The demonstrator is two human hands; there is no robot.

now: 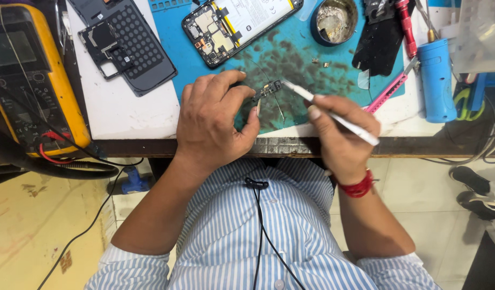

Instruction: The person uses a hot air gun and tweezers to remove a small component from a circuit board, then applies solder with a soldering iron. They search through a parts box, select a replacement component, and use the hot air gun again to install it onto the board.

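My left hand (215, 121) pinches a small dark circuit part (269, 88) between thumb and fingers, just above the stained blue work mat (295, 53). My right hand (341, 131) grips a slim white tool (333, 115) like a pen, its tip touching the small part. An opened phone (239, 24) with its white battery and boards exposed lies on the mat beyond my hands.
A yellow multimeter (27, 75) with red and black leads sits at the left. A dark phone back cover (126, 43) lies on the white table. A round tin (334, 20), red screwdriver (406, 27), pink knife (389, 88) and blue cylinder (436, 80) stand at the right.
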